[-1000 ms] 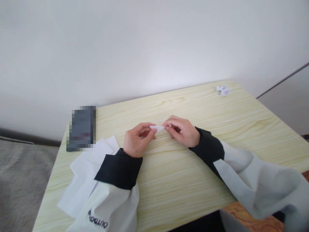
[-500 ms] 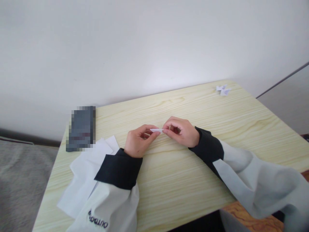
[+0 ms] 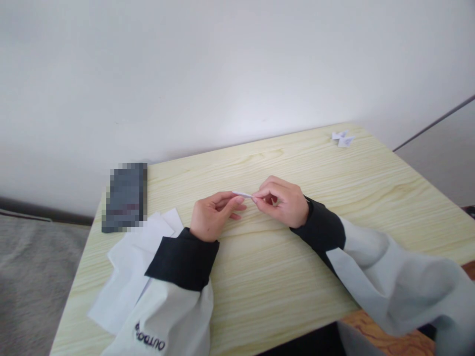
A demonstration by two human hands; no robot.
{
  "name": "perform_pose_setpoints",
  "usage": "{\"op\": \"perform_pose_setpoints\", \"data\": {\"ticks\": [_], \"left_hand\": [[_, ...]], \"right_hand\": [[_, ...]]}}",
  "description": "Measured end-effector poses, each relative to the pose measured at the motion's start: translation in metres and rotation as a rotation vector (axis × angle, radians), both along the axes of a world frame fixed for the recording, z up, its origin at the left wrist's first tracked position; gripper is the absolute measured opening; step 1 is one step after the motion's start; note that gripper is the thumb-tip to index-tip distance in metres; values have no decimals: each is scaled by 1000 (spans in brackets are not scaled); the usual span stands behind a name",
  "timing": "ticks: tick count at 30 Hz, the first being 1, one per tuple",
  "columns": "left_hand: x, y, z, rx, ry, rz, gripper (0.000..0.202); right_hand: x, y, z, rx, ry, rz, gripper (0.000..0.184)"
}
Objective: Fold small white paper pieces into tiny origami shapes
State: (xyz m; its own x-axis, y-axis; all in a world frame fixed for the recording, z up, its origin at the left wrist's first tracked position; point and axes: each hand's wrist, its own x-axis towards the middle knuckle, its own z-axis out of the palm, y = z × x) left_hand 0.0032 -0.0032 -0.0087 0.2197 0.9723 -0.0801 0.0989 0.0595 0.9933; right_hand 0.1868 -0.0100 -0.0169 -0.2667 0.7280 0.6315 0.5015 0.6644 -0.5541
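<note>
A small, narrow piece of folded white paper (image 3: 242, 194) is held just above the middle of the table. My right hand (image 3: 282, 200) pinches its right end between thumb and fingertips. At the other end, my left hand (image 3: 213, 216) has the paper between its thumb and index finger, the lower fingers showing beneath the thumb. Seen nearly edge-on, the paper shows as a thin strip, and its exact folded shape cannot be made out.
White paper sheets (image 3: 129, 267) lie partly under my left sleeve. Beyond them is a dark, pixelated flat object (image 3: 124, 198) at the table's left edge. Small folded paper pieces (image 3: 343, 139) sit at the far right corner of the wooden table (image 3: 260, 287), which meets a white wall.
The folded paper has tilted, its left end now higher. My right hand has shifted slightly right, and the lower fingers of my left hand now show below the thumb.
</note>
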Motion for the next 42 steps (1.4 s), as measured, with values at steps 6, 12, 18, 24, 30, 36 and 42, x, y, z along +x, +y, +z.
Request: {"op": "perform_pose_setpoints", "data": {"ticks": [6, 12, 18, 24, 30, 36, 42], "left_hand": [[3, -2, 2, -19, -106, -28, 38], [1, -1, 1, 13, -120, -25, 37], [1, -1, -2, 41, -85, -74, 32], [0, -1, -5, 72, -101, -77, 32], [0, 0, -5, 56, -107, -82, 30], [2, -1, -6, 91, -40, -66, 31], [1, -2, -7, 117, -7, -67, 30]], "right_hand": [[-2, -1, -1, 96, -98, 78, 7], [-3, -1, -1, -93, 16, 141, 18], [-4, -1, 1, -222, 45, 87, 19], [-3, 0, 1, -362, 109, 104, 23], [-2, 1, 0, -434, 133, 133, 22], [-4, 0, 0, -386, 124, 78, 18], [-3, -1, 3, -320, 22, 126, 17]]}}
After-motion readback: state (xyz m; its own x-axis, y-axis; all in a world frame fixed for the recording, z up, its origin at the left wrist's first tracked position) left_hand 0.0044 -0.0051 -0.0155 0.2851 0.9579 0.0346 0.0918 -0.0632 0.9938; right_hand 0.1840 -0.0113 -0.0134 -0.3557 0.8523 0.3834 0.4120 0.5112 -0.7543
